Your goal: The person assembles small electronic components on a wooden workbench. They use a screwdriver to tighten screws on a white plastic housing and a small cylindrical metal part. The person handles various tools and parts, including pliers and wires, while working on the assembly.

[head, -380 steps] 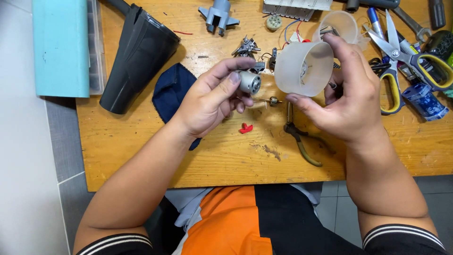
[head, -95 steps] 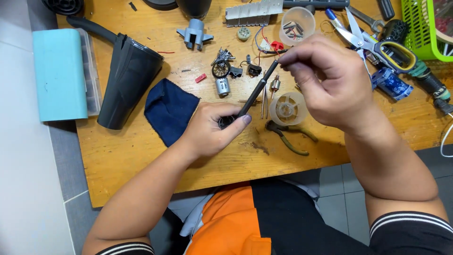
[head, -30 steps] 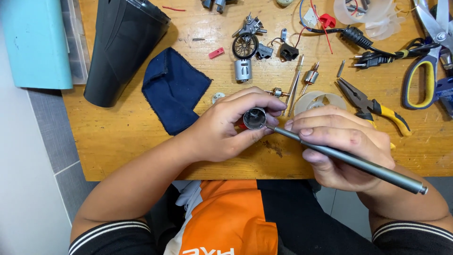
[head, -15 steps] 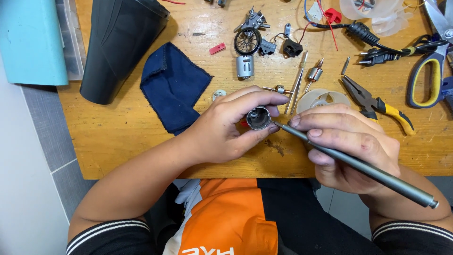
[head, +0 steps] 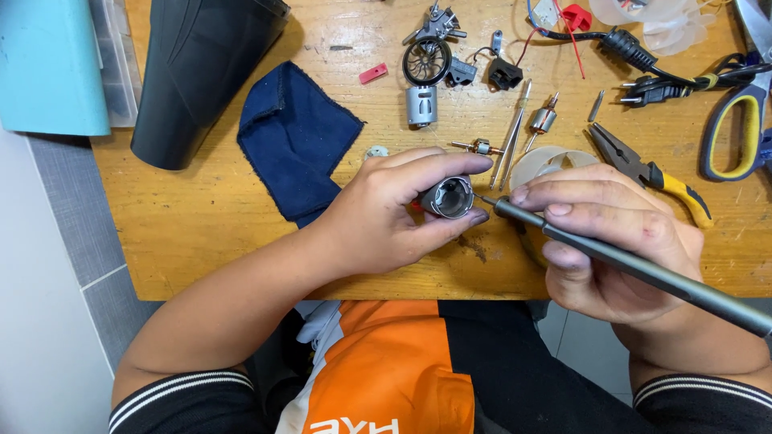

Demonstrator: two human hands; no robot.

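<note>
My left hand (head: 386,213) grips a small silver motor can (head: 448,198), its open end turned toward me. My right hand (head: 611,241) holds a long dark grey pen-shaped screwdriver (head: 643,269), whose thin tip touches the can's right rim. Both hands hover over the front part of the wooden table (head: 201,233). A translucent round plastic piece (head: 540,165) lies partly hidden behind my right hand.
A dark blue cloth (head: 293,141) lies left of my hands, a black casing (head: 193,68) behind it, a teal box (head: 48,64) far left. Behind: another silver motor (head: 420,104), a black wheel part (head: 425,60), tweezers (head: 511,133), small rotors (head: 544,120), yellow-handled pliers (head: 651,173), scissors (head: 736,120), cables (head: 643,60).
Over the last second the hands stay nearly still with the screwdriver tip at the can's rim. Seconds earlier the screwdriver was held up over the table between both hands.
</note>
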